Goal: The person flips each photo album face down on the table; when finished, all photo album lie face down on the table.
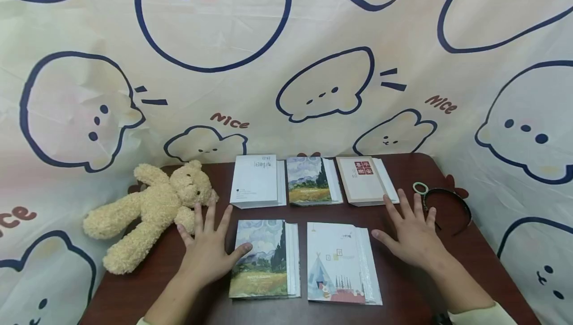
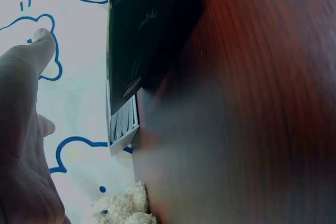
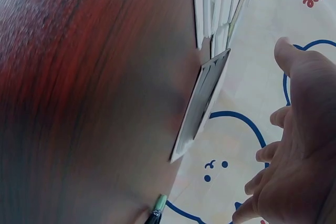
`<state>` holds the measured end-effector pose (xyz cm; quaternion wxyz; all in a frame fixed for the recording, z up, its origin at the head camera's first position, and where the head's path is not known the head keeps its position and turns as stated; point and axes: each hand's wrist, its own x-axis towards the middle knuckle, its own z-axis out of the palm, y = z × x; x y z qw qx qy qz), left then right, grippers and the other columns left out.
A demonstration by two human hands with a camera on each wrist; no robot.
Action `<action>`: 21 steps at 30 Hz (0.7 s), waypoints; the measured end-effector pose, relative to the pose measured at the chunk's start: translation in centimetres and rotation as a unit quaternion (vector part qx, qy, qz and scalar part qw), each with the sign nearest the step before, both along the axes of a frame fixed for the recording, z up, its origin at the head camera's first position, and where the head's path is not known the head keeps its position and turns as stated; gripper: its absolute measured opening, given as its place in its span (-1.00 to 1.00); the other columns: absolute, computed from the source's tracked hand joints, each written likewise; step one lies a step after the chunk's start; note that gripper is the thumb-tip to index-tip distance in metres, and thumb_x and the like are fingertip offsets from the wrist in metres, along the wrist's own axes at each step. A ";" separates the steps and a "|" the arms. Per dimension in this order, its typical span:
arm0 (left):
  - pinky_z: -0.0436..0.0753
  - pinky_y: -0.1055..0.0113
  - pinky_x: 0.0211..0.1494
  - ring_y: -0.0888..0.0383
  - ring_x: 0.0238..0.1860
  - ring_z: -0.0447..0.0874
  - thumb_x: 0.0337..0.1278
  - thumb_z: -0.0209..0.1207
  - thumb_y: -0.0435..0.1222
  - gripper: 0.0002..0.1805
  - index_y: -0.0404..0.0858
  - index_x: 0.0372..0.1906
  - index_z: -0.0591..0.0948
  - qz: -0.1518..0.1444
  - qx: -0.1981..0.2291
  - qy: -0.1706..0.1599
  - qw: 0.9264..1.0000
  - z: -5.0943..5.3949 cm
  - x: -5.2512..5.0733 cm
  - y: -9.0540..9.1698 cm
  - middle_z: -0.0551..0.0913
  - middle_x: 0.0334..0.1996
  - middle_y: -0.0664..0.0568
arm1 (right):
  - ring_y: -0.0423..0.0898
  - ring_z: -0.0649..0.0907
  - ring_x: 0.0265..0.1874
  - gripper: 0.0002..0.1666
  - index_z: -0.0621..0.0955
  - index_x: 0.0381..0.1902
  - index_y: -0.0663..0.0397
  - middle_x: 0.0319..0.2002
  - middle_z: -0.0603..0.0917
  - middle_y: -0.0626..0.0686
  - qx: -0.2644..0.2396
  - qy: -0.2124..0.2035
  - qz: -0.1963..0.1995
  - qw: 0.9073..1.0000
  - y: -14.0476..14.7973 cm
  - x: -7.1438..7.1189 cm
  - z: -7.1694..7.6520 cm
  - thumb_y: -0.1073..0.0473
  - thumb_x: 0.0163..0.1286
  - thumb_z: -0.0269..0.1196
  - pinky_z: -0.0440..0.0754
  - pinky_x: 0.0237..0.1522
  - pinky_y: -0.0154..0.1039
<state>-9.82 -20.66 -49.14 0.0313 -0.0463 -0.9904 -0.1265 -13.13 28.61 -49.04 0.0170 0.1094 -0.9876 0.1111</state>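
My left hand (image 1: 207,253) is spread with straight fingers beside the front-left photo album (image 1: 259,260), which has a painted landscape cover. Its thumb overlaps the album's left edge in the head view; the left wrist view shows the hand (image 2: 23,129) raised off the table. My right hand (image 1: 414,238), fingers also spread and holding nothing, is to the right of a white album with a tent drawing (image 1: 333,265). Behind stand a white album (image 1: 255,180), a smaller landscape album (image 1: 309,180) and a beige album with red characters (image 1: 362,180), all lying flat with page edges showing.
A cream teddy bear (image 1: 156,205) lies at the table's left side. At the right back are a black headband (image 1: 461,205) and a pale green ring (image 1: 420,188). A printed cloth (image 1: 250,96) hangs behind the dark wooden table (image 1: 268,312).
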 end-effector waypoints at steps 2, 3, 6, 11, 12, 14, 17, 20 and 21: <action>-0.51 -0.68 0.26 -0.28 0.58 -0.73 0.11 0.20 0.46 0.20 -0.04 0.70 0.05 0.003 0.000 -0.001 1.000 0.1 0.2 0.0 -0.47 0.68 -0.08 | 0.47 -0.39 0.55 0.21 0.07 0.69 0.03 0.65 -0.21 0.36 0.000 0.002 0.000 1.000 -0.1 -0.1 -0.1 -0.58 0.39 0.09 -0.46 0.27 0.68; -0.51 -0.68 0.26 -0.30 0.59 -0.71 0.11 0.20 0.45 0.20 -0.04 0.70 0.05 0.004 0.000 -0.001 1.000 0.1 0.2 0.0 -0.47 0.68 -0.07 | 0.47 -0.39 0.54 0.21 0.07 0.69 0.04 0.65 -0.21 0.36 0.000 0.002 0.000 1.000 -0.2 -0.1 -0.2 -0.58 0.39 0.09 -0.47 0.27 0.68; -0.56 -0.66 0.25 -0.36 0.60 -0.60 0.11 0.21 0.45 0.20 -0.04 0.70 0.04 0.009 0.000 -0.002 1.000 0.2 0.5 0.0 -0.49 0.68 -0.05 | 0.49 -0.40 0.54 0.20 0.10 0.67 0.07 0.64 -0.21 0.37 0.000 0.009 -0.003 1.000 -0.4 -0.2 -0.4 -0.56 0.39 0.12 -0.51 0.25 0.68; -0.70 -0.60 0.20 -0.33 0.59 -0.68 0.07 0.20 0.48 0.23 -0.05 0.70 0.06 0.016 -0.009 -0.002 1.000 0.4 0.6 0.3 -0.49 0.67 -0.05 | 0.46 -0.47 0.52 0.24 0.11 0.67 0.07 0.65 -0.28 0.33 0.009 0.021 -0.009 1.000 -0.7 -0.4 -0.3 -0.55 0.34 0.21 -0.65 0.22 0.61; -0.72 -0.58 0.19 -0.31 0.58 -0.71 0.05 0.20 0.49 0.23 -0.05 0.69 0.07 0.018 -0.012 -0.002 1.000 0.4 0.6 0.3 -0.48 0.68 -0.06 | 0.45 -0.49 0.52 0.25 0.11 0.67 0.07 0.65 -0.29 0.33 0.011 0.023 -0.011 1.000 -0.8 -0.4 -0.3 -0.54 0.32 0.23 -0.68 0.22 0.59; -0.77 -0.54 0.18 -0.27 0.57 -0.77 0.03 0.19 0.52 0.25 -0.05 0.69 0.07 0.021 -0.020 -0.001 1.000 0.5 0.6 0.4 -0.46 0.68 -0.08 | 0.42 -0.53 0.51 0.27 0.11 0.67 0.05 0.65 -0.31 0.32 0.020 0.026 -0.014 0.999 -1.0 -0.5 -0.3 -0.55 0.30 0.24 -0.71 0.20 0.58; -0.81 -0.51 0.16 -0.26 0.56 -0.80 0.00 0.16 0.55 0.27 -0.04 0.69 0.07 0.024 -0.031 -0.001 0.999 0.6 0.7 0.5 -0.42 0.68 -0.12 | 0.39 -0.59 0.49 0.28 0.13 0.67 0.04 0.65 -0.32 0.31 0.036 0.031 -0.020 0.999 -1.1 -0.4 -0.3 -0.57 0.27 0.24 -0.75 0.17 0.57; -0.82 -0.50 0.16 -0.27 0.55 -0.80 -0.03 0.15 0.58 0.28 -0.03 0.69 0.08 0.026 -0.040 -0.003 0.999 0.8 0.7 0.6 -0.37 0.68 -0.15 | 0.39 -0.63 0.47 0.29 0.16 0.66 0.03 0.65 -0.32 0.32 0.051 0.040 -0.026 0.998 -1.1 -0.3 -0.2 -0.61 0.25 0.23 -0.79 0.15 0.55; -0.80 -0.52 0.16 -0.28 0.55 -0.80 -0.04 0.14 0.59 0.29 -0.03 0.69 0.08 0.027 -0.042 -0.002 0.999 0.8 0.7 0.6 -0.35 0.68 -0.16 | 0.39 -0.62 0.47 0.29 0.18 0.66 0.03 0.65 -0.32 0.32 0.056 0.044 -0.027 0.997 -1.0 -0.2 -0.1 -0.61 0.24 0.23 -0.80 0.14 0.54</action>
